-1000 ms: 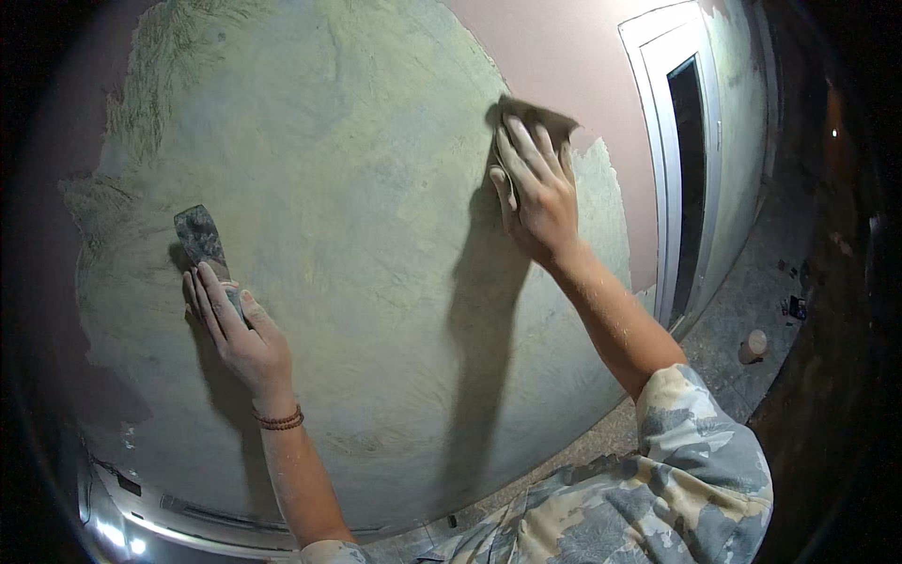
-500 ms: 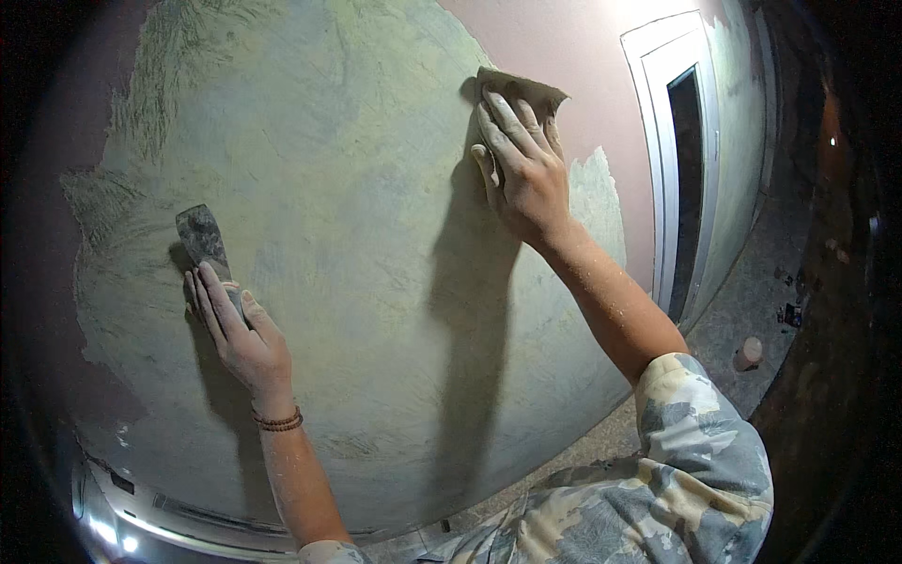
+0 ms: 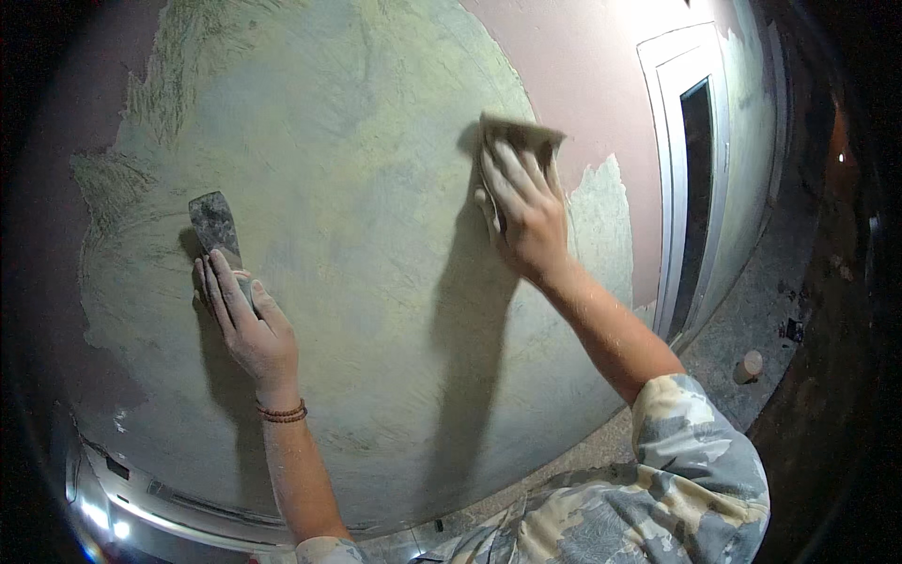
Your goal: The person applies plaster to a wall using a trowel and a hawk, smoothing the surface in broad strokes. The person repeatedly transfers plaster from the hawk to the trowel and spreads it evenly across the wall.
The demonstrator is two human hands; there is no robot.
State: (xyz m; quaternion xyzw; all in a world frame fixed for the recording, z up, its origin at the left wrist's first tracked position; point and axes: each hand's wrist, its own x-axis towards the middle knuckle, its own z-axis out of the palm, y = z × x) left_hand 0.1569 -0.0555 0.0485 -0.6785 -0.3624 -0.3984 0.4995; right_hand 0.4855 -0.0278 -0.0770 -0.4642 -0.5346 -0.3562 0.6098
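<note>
My left hand (image 3: pixel 258 334) is closed around the handle of a putty knife (image 3: pixel 215 226), whose stained blade points up along the wall. On the right, the dusty fingers of my right hand (image 3: pixel 528 211) press a stiff, brownish sheet that looks like sandpaper (image 3: pixel 522 128) to the wall, its right corner curling away. Under both hands spreads a greenish-grey skimmed patch (image 3: pixel 366 244) with rough, streaky edges. The sheet is near that patch's border with the pinkish wall (image 3: pixel 578 56). My palm hides part of the knife handle.
A white-framed door or window (image 3: pixel 669 179) stands to the right, with another greenish wall section beyond it. A small pale cup-like container (image 3: pixel 751 363) sits on the floor at right. Bright lights (image 3: pixel 108 522) shine at the lower left.
My right hand has slid down the wall with the sheet, which looks blurred now. My left hand keeps its hold on the putty knife, and the view has shifted slightly.
</note>
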